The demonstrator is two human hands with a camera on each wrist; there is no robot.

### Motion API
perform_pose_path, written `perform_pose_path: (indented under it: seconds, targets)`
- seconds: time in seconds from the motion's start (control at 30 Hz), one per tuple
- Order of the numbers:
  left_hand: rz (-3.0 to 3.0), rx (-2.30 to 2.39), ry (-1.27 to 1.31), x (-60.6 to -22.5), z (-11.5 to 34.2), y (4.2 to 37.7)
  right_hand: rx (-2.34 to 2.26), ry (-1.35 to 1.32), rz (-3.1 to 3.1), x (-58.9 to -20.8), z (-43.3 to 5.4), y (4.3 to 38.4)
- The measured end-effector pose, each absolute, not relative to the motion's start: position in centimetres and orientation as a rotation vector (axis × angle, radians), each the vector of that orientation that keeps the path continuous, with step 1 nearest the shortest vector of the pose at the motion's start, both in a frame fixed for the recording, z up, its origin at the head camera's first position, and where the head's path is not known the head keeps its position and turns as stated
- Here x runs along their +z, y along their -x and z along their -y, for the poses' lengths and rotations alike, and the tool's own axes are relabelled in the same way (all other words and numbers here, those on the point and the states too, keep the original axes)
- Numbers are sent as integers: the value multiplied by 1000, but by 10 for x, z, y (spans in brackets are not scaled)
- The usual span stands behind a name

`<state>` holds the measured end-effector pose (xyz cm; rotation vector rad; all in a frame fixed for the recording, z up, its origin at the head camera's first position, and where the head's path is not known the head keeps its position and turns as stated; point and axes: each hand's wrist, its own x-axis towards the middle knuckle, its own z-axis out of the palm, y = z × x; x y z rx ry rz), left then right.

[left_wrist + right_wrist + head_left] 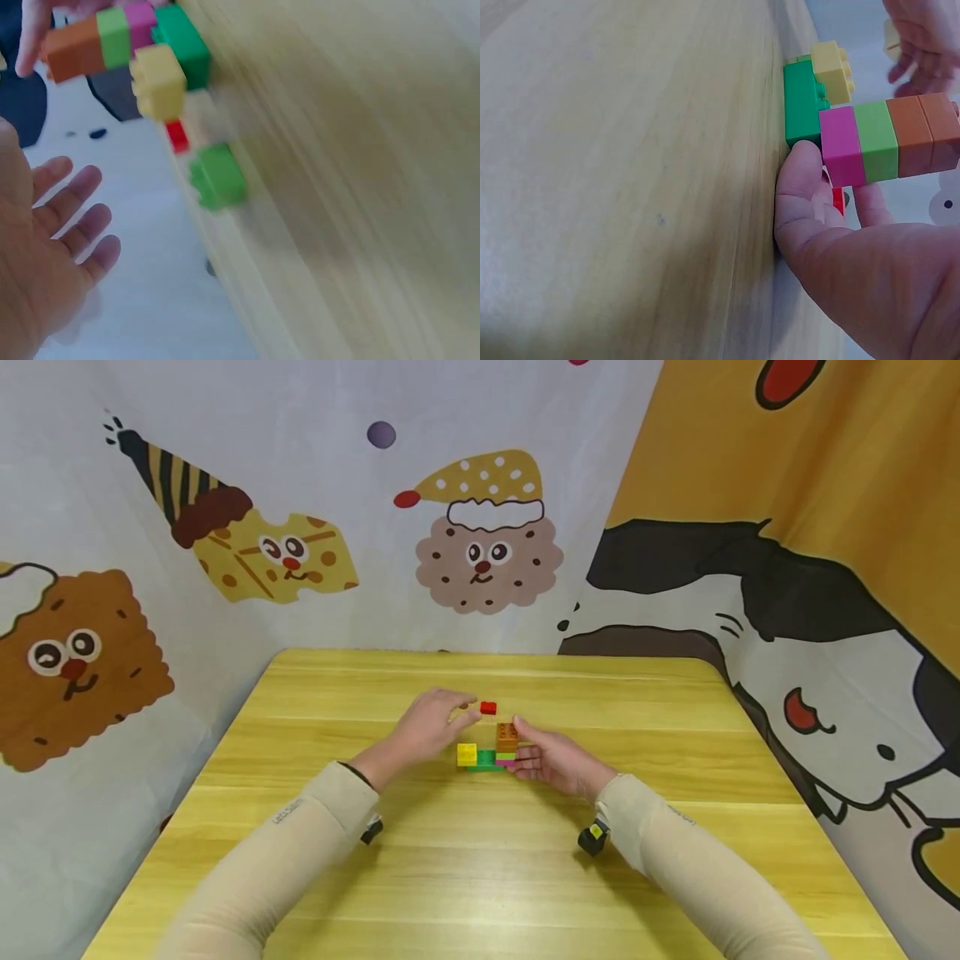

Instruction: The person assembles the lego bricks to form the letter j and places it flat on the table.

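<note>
My right hand (555, 758) holds the right side of a toy brick build, its fingers at the tower. This tower has two orange bricks (922, 139) on top, then a light green brick (876, 142) and a pink brick (841, 146). Underneath runs a dark green base brick (801, 101), with a yellow brick (467, 755) at its left end. My left hand (435, 724) is raised left of the build, fingers apart, holding nothing. A separate green brick (219, 178) lies on the table near it, hidden from the head view. Behind the build lies a small red brick (488, 707).
The wood-grain table (480, 868) carries the bricks. Past its far edge hangs a cloth (315, 485) with cartoon figures, and an orange and white patterned cloth (862, 577) hangs along the right.
</note>
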<state>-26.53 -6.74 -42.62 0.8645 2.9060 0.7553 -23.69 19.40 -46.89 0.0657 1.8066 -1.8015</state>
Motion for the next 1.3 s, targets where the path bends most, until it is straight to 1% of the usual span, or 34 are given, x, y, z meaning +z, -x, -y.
perform_pose_path:
  seconds: [0.23,0.43,1.07,1.3]
  targets:
    - [-2927,548,-836,-451,100,273,-1802,-77,-1817,-469,-195,237]
    - [-2944,457,-829,-466,115,276,-1801,-90,-1811,-471,-196,237]
    - [-2983,419,-813,-474,112,274,-1794,-73,-1819,-470,-196,234]
    - [-2988,443,-811,-476,110,273,-1774,-1,-1868,-469,-196,233]
